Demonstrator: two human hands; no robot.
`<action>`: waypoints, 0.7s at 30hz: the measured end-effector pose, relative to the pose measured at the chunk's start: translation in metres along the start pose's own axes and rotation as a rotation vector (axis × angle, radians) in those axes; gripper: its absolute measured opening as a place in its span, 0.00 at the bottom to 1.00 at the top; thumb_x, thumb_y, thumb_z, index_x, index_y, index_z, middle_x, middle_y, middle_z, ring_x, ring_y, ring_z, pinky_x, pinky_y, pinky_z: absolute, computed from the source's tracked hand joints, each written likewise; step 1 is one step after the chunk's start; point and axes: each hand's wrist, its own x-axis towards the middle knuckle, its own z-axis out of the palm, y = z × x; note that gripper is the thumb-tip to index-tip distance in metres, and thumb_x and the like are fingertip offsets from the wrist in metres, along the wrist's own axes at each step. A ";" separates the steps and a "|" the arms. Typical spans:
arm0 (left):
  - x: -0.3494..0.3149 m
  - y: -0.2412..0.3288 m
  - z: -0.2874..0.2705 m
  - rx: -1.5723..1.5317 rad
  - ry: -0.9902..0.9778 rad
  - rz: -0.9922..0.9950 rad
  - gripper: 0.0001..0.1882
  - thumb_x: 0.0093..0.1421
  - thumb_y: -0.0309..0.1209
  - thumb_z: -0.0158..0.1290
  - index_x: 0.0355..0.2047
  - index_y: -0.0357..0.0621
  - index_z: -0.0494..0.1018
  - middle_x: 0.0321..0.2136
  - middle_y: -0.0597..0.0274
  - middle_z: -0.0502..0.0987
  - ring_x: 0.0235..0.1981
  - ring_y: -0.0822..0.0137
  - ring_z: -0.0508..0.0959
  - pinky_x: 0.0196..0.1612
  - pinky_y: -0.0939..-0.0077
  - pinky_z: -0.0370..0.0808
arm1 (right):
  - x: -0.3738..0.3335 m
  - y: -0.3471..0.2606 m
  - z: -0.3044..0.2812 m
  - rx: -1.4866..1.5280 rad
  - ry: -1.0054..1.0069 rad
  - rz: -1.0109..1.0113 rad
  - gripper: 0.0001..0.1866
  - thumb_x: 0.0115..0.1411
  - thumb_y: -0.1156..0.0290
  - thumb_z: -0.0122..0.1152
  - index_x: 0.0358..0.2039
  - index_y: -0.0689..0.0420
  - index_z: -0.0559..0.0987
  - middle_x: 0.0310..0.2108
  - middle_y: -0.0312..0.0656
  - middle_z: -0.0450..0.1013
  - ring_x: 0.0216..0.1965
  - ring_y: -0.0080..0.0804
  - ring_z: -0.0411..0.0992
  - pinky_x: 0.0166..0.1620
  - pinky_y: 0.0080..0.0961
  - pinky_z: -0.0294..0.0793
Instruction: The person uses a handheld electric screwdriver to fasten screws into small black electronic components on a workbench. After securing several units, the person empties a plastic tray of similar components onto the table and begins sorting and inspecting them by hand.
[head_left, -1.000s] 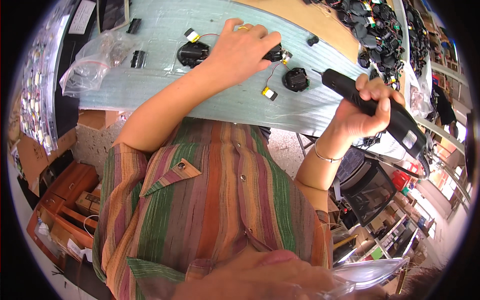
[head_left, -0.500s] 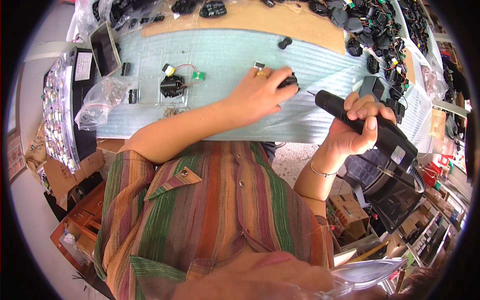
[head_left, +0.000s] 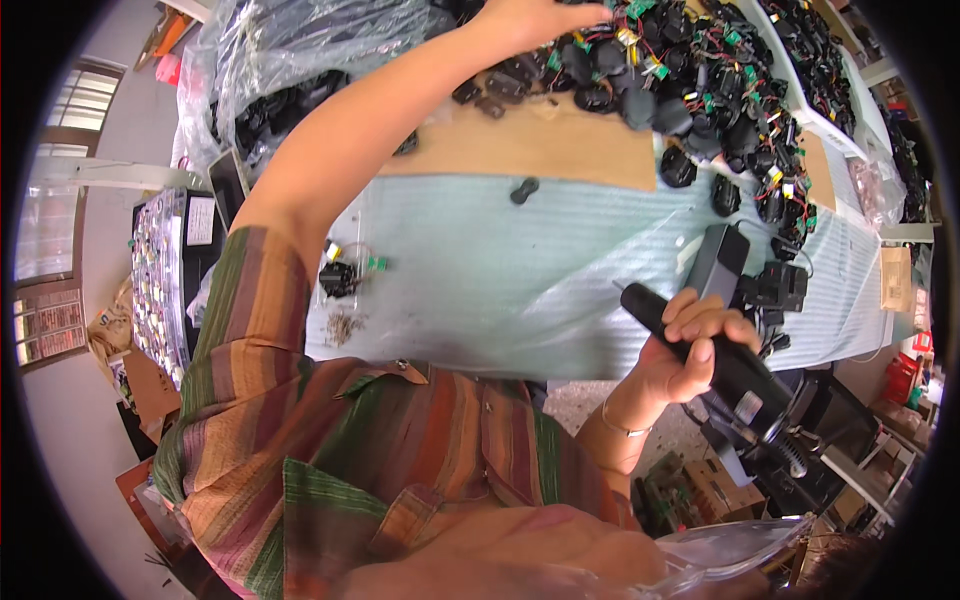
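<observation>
Right hand [head_left: 665,370]: grip closed round a black power screwdriver [head_left: 745,385], right and near of the cardboard sheet [head_left: 540,145]. Left hand [head_left: 525,22], cropped, reaches the parts pile [head_left: 640,105] beyond the sheet; we can't tell its grip. One wired unit [head_left: 338,280] sits near-left of the sheet; completion unclear, we judge plenty left. Foam-covered bench [head_left: 470,300]; window [head_left: 85,105] far left of the sheet.
</observation>
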 end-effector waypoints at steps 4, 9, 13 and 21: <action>0.073 -0.062 0.009 0.313 0.230 0.266 0.25 0.47 0.32 0.65 0.46 0.41 0.73 0.46 0.48 0.68 0.48 0.49 0.72 0.51 0.62 0.70 | -0.001 0.006 -0.003 -0.087 0.006 0.000 0.18 0.54 0.70 0.65 0.40 0.57 0.67 0.19 0.37 0.65 0.16 0.24 0.61 0.17 0.19 0.63; 0.084 -0.061 0.031 0.543 -0.015 -0.019 0.32 0.51 0.45 0.62 0.54 0.46 0.68 0.56 0.48 0.63 0.54 0.44 0.68 0.57 0.54 0.66 | -0.004 0.006 -0.007 -0.216 0.063 -0.032 0.16 0.54 0.68 0.64 0.39 0.56 0.68 0.18 0.35 0.62 0.16 0.23 0.59 0.18 0.20 0.62; 0.048 -0.020 -0.013 0.419 -0.005 0.236 0.34 0.49 0.43 0.62 0.54 0.41 0.65 0.56 0.45 0.62 0.56 0.46 0.66 0.58 0.54 0.64 | -0.011 0.000 -0.010 -0.222 0.022 0.008 0.15 0.55 0.66 0.59 0.41 0.53 0.68 0.20 0.33 0.60 0.19 0.22 0.58 0.22 0.21 0.59; -0.200 0.089 -0.174 0.608 -0.722 -0.161 0.33 0.45 0.34 0.65 0.53 0.45 0.69 0.48 0.55 0.74 0.50 0.53 0.73 0.53 0.60 0.70 | -0.026 0.009 0.029 -0.008 -0.148 0.112 0.16 0.55 0.69 0.60 0.44 0.55 0.70 0.21 0.34 0.61 0.19 0.22 0.58 0.22 0.23 0.58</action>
